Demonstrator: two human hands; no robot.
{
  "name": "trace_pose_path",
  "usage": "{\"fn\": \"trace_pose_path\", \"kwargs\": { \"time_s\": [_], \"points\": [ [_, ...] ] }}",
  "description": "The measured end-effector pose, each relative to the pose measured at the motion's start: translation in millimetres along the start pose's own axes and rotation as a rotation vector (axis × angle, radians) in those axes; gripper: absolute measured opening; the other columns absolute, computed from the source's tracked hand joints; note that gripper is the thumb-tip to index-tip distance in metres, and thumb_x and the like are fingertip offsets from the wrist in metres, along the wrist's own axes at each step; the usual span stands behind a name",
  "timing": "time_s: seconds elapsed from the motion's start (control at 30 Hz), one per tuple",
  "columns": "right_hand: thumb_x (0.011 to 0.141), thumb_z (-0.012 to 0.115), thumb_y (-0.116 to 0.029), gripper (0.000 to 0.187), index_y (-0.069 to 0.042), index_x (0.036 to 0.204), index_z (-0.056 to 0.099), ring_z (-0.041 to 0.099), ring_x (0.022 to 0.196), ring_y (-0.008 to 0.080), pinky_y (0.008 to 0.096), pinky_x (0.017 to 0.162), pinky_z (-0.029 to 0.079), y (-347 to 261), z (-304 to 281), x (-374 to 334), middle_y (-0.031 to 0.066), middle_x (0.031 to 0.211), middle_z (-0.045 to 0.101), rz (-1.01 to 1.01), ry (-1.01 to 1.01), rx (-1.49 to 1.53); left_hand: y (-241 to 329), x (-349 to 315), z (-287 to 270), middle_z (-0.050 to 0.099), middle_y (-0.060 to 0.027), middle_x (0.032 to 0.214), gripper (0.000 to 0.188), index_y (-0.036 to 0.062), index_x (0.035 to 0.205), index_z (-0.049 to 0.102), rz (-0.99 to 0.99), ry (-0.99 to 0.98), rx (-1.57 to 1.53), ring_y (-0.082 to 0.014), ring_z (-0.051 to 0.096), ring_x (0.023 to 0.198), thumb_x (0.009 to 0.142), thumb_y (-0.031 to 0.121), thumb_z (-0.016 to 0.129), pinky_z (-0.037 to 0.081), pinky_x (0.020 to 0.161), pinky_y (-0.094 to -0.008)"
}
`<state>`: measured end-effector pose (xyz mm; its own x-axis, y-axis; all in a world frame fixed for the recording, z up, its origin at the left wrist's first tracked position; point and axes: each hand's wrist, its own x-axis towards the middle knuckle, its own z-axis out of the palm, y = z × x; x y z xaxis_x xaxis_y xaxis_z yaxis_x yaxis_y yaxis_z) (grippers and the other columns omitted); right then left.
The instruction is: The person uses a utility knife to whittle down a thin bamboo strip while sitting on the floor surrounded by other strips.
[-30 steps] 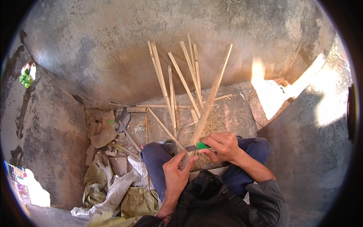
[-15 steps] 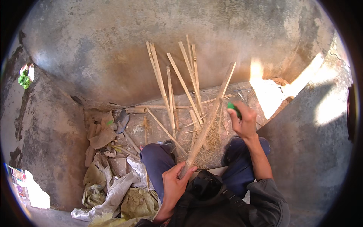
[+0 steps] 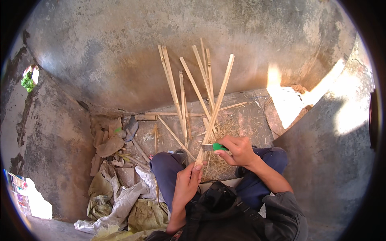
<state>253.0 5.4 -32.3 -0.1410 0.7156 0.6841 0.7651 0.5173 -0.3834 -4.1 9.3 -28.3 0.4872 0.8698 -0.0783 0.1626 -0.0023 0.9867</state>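
Note:
My left hand [image 3: 188, 182] is closed round the lower end of a long bamboo strip [image 3: 220, 99]. The strip slants up and to the right, away from my knees. In my right hand [image 3: 240, 150] is a knife with a green handle [image 3: 220, 147]. Its short blade lies against the strip just above my left fingers; part of the blade is hard to make out. Thin shavings [image 3: 219, 168] are scattered on the floor between my legs.
Several other bamboo strips [image 3: 173, 88] lean against the concrete wall [image 3: 120, 52] ahead. Crumpled sacks [image 3: 122, 201] lie at my left, with broken pieces and sticks [image 3: 108, 144] beyond them. A sunlit cloth or sack [image 3: 284, 106] sits in the far right corner.
My right hand has brought the knife down and left onto the strip. The strip's far end has swung left and rests nearer the other strips; my left hand still grips it.

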Motion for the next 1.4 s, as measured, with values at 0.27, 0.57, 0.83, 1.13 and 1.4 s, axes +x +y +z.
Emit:
{"fn": "trace_pose_path", "kwargs": {
  "time_s": [0.27,0.57,0.83,1.13,1.4],
  "points": [
    [0.098,0.083,-0.038,0.029,-0.011,0.104,0.074,0.069,0.059,0.0228,0.0361,0.052,0.053,-15.5,7.8,-6.6,0.0028,0.079,0.065,-0.078,-0.075,-0.034,3.2,1.7,5.5,0.060,-0.0193,0.077,0.030,-0.0039,0.118,0.066,0.093,0.061,0.200,-0.0306,0.054,0.064,0.116,0.026,0.064,0.047,0.064,-0.0406],
    [0.099,0.082,-0.039,0.028,-0.012,0.104,0.075,0.068,0.058,0.0217,0.0362,0.052,0.052,-24.3,0.0,-0.1,0.0019,0.076,0.062,-0.060,-0.030,-0.081,20.3,-1.6,14.7,0.066,-0.0219,0.081,0.027,-0.0036,0.118,0.070,0.133,0.149,0.267,-0.0335,0.059,0.065,0.114,0.023,0.066,0.049,0.064,-0.0424],
    [0.096,0.084,-0.040,0.032,-0.009,0.098,0.076,0.067,0.057,0.0223,0.0367,0.050,0.049,-15.7,-5.0,1.9,0.0030,0.072,0.063,-0.061,0.021,-0.128,14.9,-3.6,14.5,0.071,-0.0193,0.084,0.027,-0.0020,0.129,0.074,0.112,0.129,0.244,-0.0287,0.066,0.069,0.114,0.019,0.065,0.052,0.067,-0.0395],
    [0.095,0.085,-0.039,0.030,-0.010,0.098,0.076,0.067,0.057,0.0225,0.0367,0.050,0.050,-5.7,-13.9,7.3,0.0030,0.074,0.065,-0.014,0.074,-0.182,11.8,-11.0,14.9,0.056,0.0016,0.073,0.026,-0.0011,0.125,0.078,0.124,0.141,0.181,-0.0059,0.047,0.066,0.117,0.017,0.061,0.038,0.059,-0.0265],
    [0.095,0.085,-0.037,0.026,-0.012,0.102,0.077,0.068,0.059,0.0229,0.0381,0.053,0.052,-7.3,-18.0,11.4,0.0035,0.076,0.065,-0.008,0.018,-0.186,14.0,-14.8,8.3,0.057,0.0009,0.072,0.027,-0.0007,0.125,0.079,0.129,0.132,0.208,-0.0055,0.047,0.065,0.117,0.017,0.061,0.038,0.058,-0.0263]
  ]
}}
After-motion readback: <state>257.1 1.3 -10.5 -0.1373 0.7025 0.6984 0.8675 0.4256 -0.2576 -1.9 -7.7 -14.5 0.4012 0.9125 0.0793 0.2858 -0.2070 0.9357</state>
